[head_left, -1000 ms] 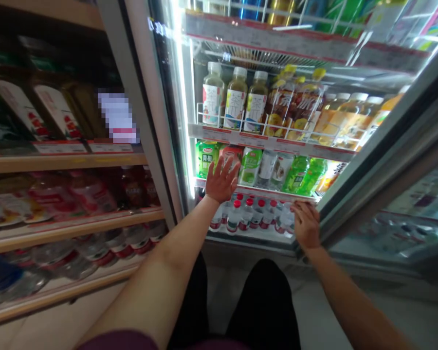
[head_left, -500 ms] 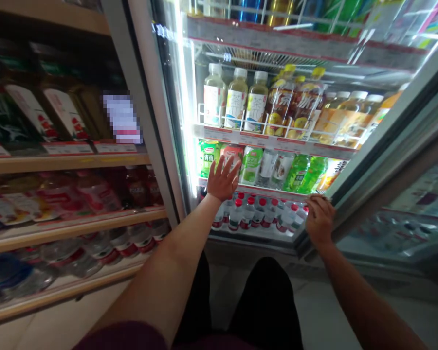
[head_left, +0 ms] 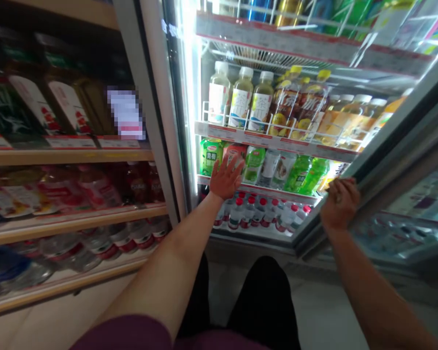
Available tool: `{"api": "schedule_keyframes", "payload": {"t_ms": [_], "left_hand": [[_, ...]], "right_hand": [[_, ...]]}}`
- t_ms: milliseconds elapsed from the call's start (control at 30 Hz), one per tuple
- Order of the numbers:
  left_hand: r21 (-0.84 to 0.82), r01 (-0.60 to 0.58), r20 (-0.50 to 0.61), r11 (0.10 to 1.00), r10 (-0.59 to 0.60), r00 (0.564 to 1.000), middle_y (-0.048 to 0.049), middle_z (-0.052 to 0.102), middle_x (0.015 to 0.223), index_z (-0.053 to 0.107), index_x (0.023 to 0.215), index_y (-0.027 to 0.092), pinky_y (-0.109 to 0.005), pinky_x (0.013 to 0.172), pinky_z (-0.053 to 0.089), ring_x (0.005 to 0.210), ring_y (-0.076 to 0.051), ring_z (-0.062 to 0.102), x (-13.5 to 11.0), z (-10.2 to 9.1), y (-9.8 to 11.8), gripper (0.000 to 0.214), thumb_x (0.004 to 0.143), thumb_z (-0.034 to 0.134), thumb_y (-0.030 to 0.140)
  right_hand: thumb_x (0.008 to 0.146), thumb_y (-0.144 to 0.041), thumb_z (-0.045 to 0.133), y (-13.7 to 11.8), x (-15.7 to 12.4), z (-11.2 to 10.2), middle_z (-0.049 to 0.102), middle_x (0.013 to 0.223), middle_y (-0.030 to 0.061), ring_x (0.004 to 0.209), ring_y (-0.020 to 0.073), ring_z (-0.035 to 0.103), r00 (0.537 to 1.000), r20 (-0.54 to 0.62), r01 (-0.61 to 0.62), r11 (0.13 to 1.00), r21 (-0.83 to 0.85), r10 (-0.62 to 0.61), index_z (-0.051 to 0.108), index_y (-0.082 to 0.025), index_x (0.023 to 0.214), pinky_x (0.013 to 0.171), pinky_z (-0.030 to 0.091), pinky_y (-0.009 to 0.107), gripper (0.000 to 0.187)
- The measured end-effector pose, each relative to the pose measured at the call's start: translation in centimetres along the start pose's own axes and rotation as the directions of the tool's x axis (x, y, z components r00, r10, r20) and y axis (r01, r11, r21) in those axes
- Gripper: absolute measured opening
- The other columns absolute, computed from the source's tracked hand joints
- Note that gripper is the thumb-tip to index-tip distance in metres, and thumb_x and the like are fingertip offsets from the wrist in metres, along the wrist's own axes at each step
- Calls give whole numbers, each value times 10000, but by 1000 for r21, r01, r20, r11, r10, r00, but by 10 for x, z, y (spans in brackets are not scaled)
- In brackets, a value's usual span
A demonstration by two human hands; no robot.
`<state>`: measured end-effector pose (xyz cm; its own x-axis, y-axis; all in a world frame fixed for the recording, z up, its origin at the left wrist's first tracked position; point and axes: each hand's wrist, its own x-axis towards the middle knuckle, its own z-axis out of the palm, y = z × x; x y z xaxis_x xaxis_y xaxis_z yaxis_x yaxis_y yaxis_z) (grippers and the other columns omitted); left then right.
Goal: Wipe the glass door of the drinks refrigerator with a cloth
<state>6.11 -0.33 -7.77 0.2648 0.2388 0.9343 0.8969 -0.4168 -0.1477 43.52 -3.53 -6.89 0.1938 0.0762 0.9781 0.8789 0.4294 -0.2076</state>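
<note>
My left hand [head_left: 226, 177] is stretched out with its fingers spread, palm toward the fridge shelf. It is in front of a red-labelled bottle [head_left: 237, 151] and partly hides it. Whether it touches the bottle, I cannot tell. To its left stands a green-labelled bottle [head_left: 210, 156], to its right a green-and-white bottle [head_left: 254, 163]. My right hand [head_left: 339, 201] has its fingers curled at the edge of the fridge door [head_left: 381, 155], whose frame slants up to the right.
Above, a fridge shelf holds tea bottles [head_left: 260, 103] behind a wire rail. Red-capped water bottles [head_left: 236, 214] fill the bottom. At left, a wooden rack [head_left: 69, 156] carries more drinks. A second glass-fronted cooler section [head_left: 405, 228] is at right. My knees [head_left: 264, 291] are below.
My right hand has moved right and slightly up, with the door edge swinging outward to the right. My left hand stays spread in front of the red-labelled bottle.
</note>
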Motion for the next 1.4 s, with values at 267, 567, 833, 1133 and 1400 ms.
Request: {"api": "schedule_keyframes", "payload": {"t_ms": [267, 567, 833, 1133, 1400], "left_hand": [[6, 17, 39, 1000, -17, 999, -34, 380, 1609, 485, 1515, 271, -488, 1287, 54, 1562, -241, 81, 1, -2, 3, 511, 1007, 470, 322], [-47, 24, 54, 999, -21, 998, -34, 364, 1615, 444, 1543, 277, -497, 1287, 38, 1560, -244, 99, -1, 0, 2, 537, 1007, 454, 303], [-4, 23, 87, 1000, -23, 996, -57, 398, 1596, 460, 1536, 275, -495, 1281, 100, 1541, -267, 211, 1, -5, 3, 527, 1010, 466, 306], [-25, 22, 53, 999, -21, 998, -63, 438, 1574, 489, 1516, 274, -492, 1267, 147, 1531, -270, 255, 1, -11, 7, 508, 1009, 472, 294], [56, 26, -57, 998, -23, 998, -43, 429, 1583, 497, 1508, 272, -451, 1249, 222, 1516, -239, 301, 63, -62, -40, 505, 1008, 434, 281]], "right_hand": [[1026, -246, 472, -31, 3, 18, 599, 1379, 185, 1356, 316, 527, 980, 88, 176, 984, 9, -176, 582, -138, 1424, 1170, 424, 555, 427], [1020, -212, 504, -56, 57, 50, 661, 1278, 115, 1310, 278, 572, 919, 36, 379, 904, 197, -393, 675, -182, 1305, 1182, 426, 562, 334], [1005, -141, 478, -111, 10, 55, 578, 1466, 93, 1452, 253, 440, 713, 319, 574, 781, 246, -624, 350, -247, 1585, 1224, 367, 470, 603], [1051, -245, 369, -101, 117, 81, 561, 1483, 27, 1443, 273, 445, 867, 124, 471, 875, 108, -482, 531, -317, 1470, 1209, 353, 546, 455], [1016, -173, 452, -99, 125, 57, 626, 1418, -22, 1363, 166, 553, 292, 423, 734, 484, 476, -858, 558, -367, 1432, 1184, 431, 405, 472]]}}
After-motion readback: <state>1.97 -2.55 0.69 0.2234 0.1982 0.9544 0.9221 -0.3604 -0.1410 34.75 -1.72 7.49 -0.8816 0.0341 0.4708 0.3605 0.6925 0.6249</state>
